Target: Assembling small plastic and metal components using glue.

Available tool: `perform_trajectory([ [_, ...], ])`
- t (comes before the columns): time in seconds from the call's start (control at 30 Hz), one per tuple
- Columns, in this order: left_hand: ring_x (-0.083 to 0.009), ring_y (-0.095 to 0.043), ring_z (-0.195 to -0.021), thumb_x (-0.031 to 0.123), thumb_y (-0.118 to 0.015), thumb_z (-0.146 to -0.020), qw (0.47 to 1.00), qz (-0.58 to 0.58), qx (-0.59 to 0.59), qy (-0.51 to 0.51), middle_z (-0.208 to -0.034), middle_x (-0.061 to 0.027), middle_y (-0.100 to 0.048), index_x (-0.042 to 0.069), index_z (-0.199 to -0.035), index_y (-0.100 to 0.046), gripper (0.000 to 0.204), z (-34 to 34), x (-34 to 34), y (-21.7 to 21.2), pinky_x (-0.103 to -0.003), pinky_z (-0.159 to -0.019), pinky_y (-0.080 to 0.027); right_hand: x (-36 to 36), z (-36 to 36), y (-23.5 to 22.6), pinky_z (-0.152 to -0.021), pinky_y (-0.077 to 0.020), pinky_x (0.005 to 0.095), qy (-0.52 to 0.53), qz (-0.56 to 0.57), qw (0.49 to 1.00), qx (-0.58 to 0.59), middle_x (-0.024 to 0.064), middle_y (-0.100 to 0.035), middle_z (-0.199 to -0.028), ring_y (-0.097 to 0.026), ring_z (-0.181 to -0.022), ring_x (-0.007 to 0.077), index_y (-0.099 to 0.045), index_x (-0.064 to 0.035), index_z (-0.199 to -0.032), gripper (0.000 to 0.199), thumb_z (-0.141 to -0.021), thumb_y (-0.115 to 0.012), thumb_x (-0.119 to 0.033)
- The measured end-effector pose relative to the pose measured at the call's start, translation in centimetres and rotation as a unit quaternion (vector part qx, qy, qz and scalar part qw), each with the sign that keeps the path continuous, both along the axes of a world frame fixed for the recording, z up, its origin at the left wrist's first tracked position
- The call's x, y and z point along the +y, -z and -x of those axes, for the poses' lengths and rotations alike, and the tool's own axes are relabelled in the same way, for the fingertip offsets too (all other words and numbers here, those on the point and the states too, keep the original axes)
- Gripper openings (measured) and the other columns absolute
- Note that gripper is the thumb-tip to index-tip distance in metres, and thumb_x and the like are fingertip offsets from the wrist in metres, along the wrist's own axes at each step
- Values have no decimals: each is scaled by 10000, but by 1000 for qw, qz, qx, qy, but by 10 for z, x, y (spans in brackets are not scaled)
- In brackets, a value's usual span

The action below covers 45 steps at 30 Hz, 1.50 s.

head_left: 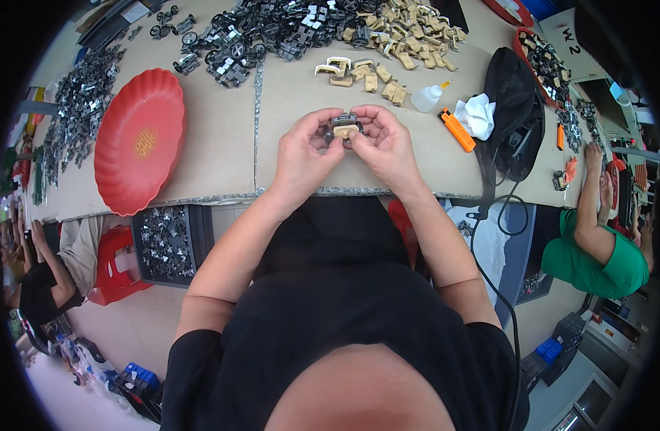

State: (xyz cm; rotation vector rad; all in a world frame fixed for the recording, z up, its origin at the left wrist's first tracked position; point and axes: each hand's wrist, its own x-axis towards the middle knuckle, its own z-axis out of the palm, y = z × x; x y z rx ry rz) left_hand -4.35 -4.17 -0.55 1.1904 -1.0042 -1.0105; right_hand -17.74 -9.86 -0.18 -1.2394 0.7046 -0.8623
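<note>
Over the table's near edge, my left hand (310,147) and my right hand (382,146) are both closed around one small toy vehicle (344,129). It has a dark chassis with wheels and a tan plastic part on the side facing me. Both thumbs press against it, and fingers hide much of its sides. Beyond my hands lies a loose group of tan plastic parts (371,80), with a larger heap of the same parts (410,36) farther back. Dark wheeled chassis (236,50) are piled to the left of that heap.
A red scalloped tray (139,140) rests at left, beside many small dark parts (82,108). Toward the right are a squeeze bottle (425,98), an orange cutter (456,130), crumpled tissue (476,116) and a black bag (513,108) with a cable. A person in green (596,251) works at far right.
</note>
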Motion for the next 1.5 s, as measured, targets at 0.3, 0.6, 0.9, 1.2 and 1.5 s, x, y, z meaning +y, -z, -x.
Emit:
perform_trajectory([
  [0.3, -115, -554, -865, -84, -568, -744, 1000, 5, 10, -12, -988, -81, -524, -35, -1107, -530, 368, 3, 3, -1, -235, -739, -522, 2, 1, -5, -794, -508, 265, -12, -7, 1000, 10, 108, -534, -1018, -571, -909, 135, -446, 62, -1118, 326, -802, -523, 47],
  [0.6, -77, -563, -646, 83, -502, -887, 993, -92, 41, 64, -817, -65, -557, -41, -1134, -492, 277, -6, 1, -20, -202, -574, -510, 1, 3, -10, -613, -512, 229, -10, -35, 999, -31, 101, -578, -859, -587, -719, 113, -471, 47, -1104, 278, -855, -521, -67],
  [0.9, -68, -514, -487, 380, -406, -936, 984, -147, 44, 88, -639, -42, -531, -32, -1001, -573, 450, -12, 1, -25, -180, -403, -436, -3, 8, -7, -484, -483, 227, -37, -55, 998, 16, 106, -581, -725, -577, -559, 133, -511, 18, -967, 306, -928, -448, -279],
  [1.2, -58, -543, -615, 196, -482, -917, 992, -89, 64, 69, -767, -40, -574, -24, -1034, -568, 264, -12, 0, -15, -184, -521, -470, -3, 7, -7, -534, -498, 222, -33, -57, 998, 6, 106, -589, -786, -592, -616, 131, -486, 13, -1029, 221, -892, -494, -160],
  [1.5, -95, -588, -813, -22, -520, -830, 995, -51, 38, 71, -976, -88, -582, -27, -1129, -498, 300, -9, 2, -13, -214, -717, -502, 1, 1, -8, -655, -528, 242, -14, -52, 998, 14, 107, -576, -900, -593, -768, 118, -419, 13, -1074, 312, -792, -550, 37],
])
